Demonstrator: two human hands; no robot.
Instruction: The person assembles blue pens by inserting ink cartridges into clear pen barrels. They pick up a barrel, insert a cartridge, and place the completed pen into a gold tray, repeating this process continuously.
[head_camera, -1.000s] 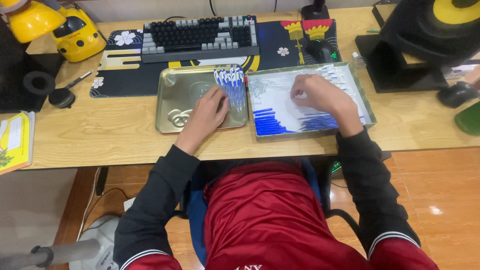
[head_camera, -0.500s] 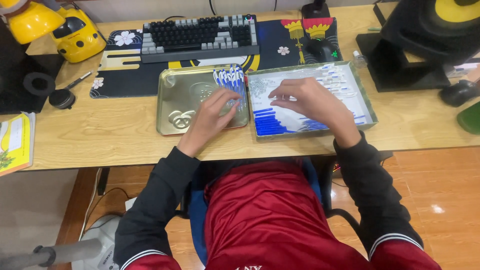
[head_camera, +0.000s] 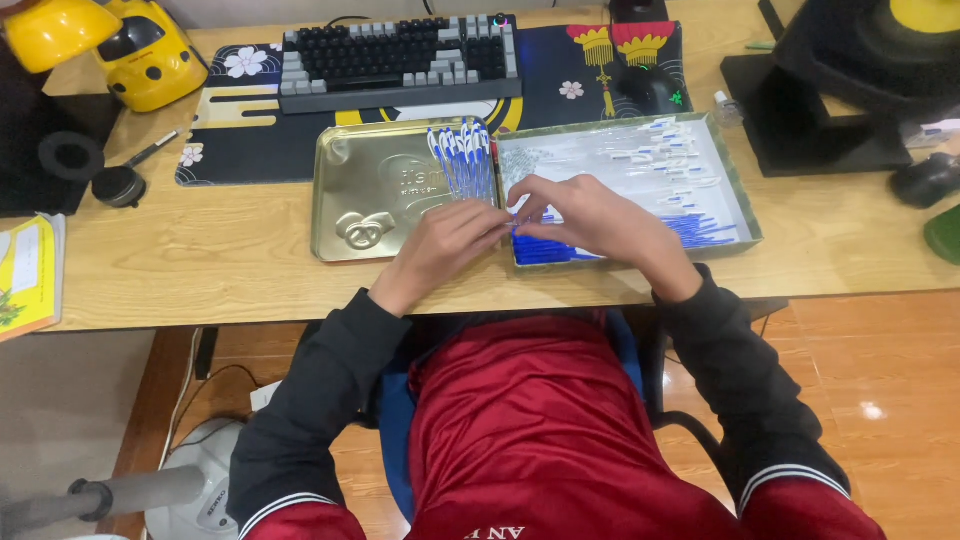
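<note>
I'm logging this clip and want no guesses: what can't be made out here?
Head view:
- What the left hand and right hand pinch: hidden by the fingers.
- Small clear and blue parts in the right tray: too small to identify.
- Yellow object: cut off by the top-left edge.

Two trays (head_camera: 400, 180), one keyboard (head_camera: 400, 55)

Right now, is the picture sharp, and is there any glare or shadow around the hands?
Head view: mostly sharp; the gold tray shows soft glare, the floor a bright spot. Left hand and right hand cast only faint shadows. Small parts in the white tray are too fine to resolve.
</note>
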